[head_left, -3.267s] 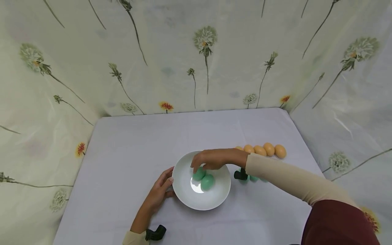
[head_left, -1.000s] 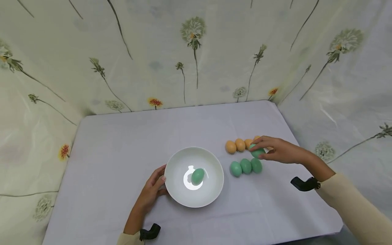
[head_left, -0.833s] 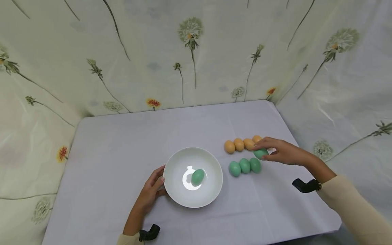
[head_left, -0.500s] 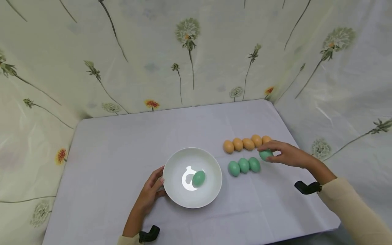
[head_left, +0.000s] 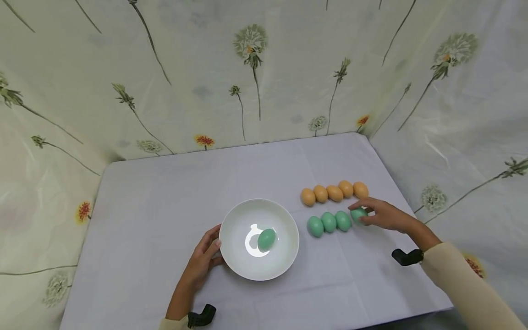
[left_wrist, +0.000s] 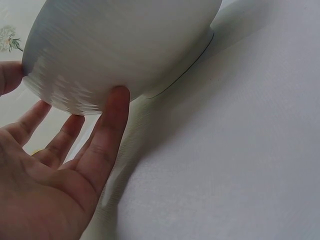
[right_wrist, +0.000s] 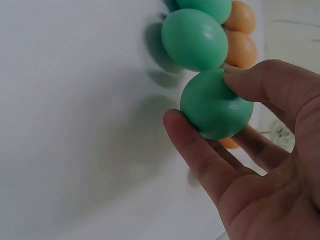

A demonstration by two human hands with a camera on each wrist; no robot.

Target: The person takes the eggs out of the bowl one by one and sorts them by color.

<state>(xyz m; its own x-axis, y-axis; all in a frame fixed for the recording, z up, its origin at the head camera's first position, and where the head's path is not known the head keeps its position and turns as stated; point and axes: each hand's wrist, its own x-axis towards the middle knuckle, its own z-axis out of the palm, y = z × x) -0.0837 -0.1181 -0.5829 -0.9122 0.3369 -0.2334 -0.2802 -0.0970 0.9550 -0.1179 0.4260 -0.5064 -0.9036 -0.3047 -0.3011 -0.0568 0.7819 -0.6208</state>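
Observation:
A green egg (right_wrist: 215, 107) sits between the thumb and fingers of my right hand (head_left: 383, 215), low at the right end of a row of three other green eggs (head_left: 329, 222). Whether it touches the table I cannot tell. My left hand (head_left: 200, 259) grips the left side of a white bowl (head_left: 247, 268), thumb at the rim and fingers against the outer wall, as the left wrist view shows of the bowl's underside (left_wrist: 130, 45). One green egg (head_left: 266, 239) lies inside the bowl.
Behind the green row, several orange eggs (head_left: 334, 193) lie side by side on the white-covered table (head_left: 165, 201). A flower-printed curtain (head_left: 185, 68) rises along the back and sides of the table.
My right hand has taken one of two green eggs out of the bowl, carried it right and lowered it beside the green row. The left hand stays on the bowl.

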